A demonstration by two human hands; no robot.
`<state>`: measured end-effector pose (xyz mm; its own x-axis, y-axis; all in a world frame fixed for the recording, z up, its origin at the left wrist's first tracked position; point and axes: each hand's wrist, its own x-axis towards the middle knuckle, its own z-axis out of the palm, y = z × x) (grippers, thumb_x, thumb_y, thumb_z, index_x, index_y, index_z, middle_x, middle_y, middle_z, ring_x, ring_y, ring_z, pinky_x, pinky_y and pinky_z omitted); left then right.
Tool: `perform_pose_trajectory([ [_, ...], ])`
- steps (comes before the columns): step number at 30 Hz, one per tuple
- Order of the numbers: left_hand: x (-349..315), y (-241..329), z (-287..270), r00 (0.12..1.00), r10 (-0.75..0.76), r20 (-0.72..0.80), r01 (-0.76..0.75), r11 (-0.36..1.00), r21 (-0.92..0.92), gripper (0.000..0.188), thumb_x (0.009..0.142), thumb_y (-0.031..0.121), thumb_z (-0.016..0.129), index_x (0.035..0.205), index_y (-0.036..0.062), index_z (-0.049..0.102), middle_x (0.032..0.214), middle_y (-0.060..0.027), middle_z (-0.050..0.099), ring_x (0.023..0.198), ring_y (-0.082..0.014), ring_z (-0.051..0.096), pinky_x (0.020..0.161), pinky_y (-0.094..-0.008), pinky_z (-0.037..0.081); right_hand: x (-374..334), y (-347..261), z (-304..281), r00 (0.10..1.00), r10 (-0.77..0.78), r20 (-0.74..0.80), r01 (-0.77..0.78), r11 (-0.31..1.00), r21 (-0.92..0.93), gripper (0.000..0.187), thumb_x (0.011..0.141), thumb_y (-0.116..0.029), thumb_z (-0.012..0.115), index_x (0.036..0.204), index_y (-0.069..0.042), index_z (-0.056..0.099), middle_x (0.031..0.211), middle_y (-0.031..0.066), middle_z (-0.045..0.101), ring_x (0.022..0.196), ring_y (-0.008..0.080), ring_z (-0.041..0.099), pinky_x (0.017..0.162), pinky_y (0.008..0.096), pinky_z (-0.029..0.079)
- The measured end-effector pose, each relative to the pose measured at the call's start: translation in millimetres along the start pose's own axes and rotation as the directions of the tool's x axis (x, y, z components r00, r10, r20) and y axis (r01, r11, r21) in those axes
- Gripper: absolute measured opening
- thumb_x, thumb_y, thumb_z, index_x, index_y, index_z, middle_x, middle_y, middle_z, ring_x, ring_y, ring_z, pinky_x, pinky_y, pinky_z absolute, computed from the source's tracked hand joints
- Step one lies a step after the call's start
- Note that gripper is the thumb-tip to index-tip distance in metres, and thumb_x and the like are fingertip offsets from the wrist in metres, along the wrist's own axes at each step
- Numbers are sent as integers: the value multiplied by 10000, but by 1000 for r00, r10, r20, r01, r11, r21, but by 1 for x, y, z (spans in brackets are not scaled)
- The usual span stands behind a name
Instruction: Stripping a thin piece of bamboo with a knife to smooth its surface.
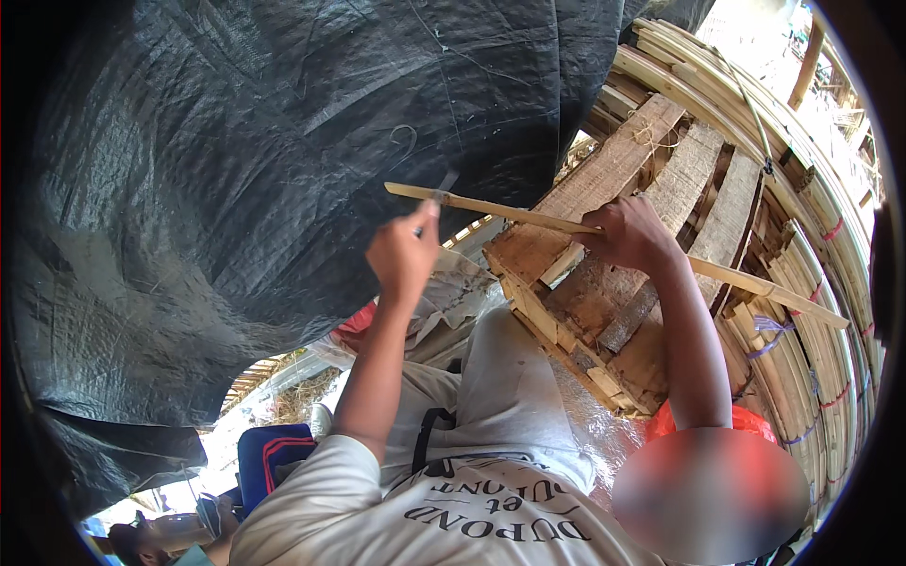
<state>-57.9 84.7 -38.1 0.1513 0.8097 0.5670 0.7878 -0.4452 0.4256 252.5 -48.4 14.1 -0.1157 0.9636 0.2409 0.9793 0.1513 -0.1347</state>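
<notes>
Right hand [625, 231]: gripping a long, flat, pale wooden strip [538, 218] over rough brown planks [694, 174], likely steadying it.
Left hand [406, 253]: apparently closed on a thin grey blade [450, 179] (rather blurred), near the strip's end.

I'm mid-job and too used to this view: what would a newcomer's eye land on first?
Probably the huge black sheet filling the upper left. Next, the long, pale wooden strip slanting across the centre, gripped by the right hand, with the left hand near its left end, seemingly holding a blurred blade. Then the stacked strips curving down the right side, beside the rough wooden slats.
</notes>
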Motion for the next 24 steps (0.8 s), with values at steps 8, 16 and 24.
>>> perform_pose_trajectory([
  [8, -31, 41, 6, 972, 234, -30, -231, 915, -332, 209, 972, 265, 742, 1099, 126, 833, 733, -141, 708, 650, -350, 704, 578, -425, 532, 4, 14, 1, 994, 33, 107, -41, 997, 72, 229, 819, -264, 818, 977, -98, 798, 749, 157, 714, 720, 370, 704, 669, 478, 542],
  [16, -27, 45, 7, 993, 115, 19, -101, 928, -359, 209, 976, 260, 738, 1086, 110, 832, 845, -171, 758, 747, -351, 746, 641, -404, 562, -7, 31, -11, 984, 2, 176, -49, 964, 262, 301, 853, -167, 794, 1151, -129, 815, 807, 153, 747, 674, 305, 702, 646, 416, 549],
  [24, -30, 55, 0, 997, 44, 69, -11, 910, -415, 229, 993, 270, 724, 1105, 98, 825, 897, -182, 768, 802, -332, 773, 671, -367, 575, -6, 17, -21, 992, 56, 110, -79, 971, 224, 310, 853, -157, 790, 1160, -124, 812, 832, 159, 758, 690, 294, 716, 658, 416, 557],
])
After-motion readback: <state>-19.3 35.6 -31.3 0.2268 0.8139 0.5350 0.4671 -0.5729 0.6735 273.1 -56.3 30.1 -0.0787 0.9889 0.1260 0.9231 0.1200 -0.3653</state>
